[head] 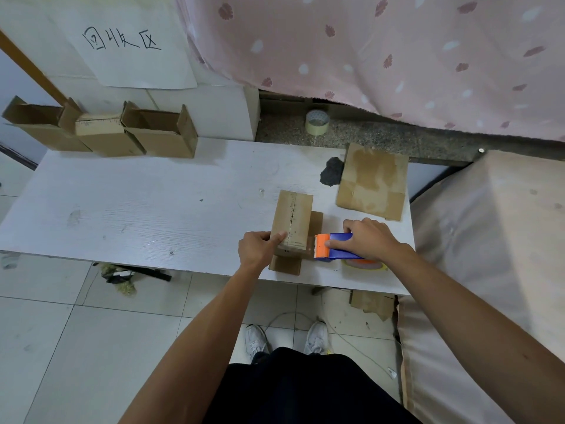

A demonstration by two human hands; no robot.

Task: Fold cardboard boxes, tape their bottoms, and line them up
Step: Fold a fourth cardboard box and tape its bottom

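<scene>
A folded cardboard box stands bottom-up near the front edge of the white table, with tape along its seam. My left hand grips its near left corner, thumb on top. My right hand holds a blue and orange tape dispenser just right of the box, resting on the table. Three folded boxes stand in a row at the table's back left. A flat unfolded box lies at the back right.
A spare tape roll sits on the stone ledge behind the table. A dark patch marks the table beside the flat box. A pink curtain hangs behind, a covered bed is at the right. Debris lies on the tiled floor.
</scene>
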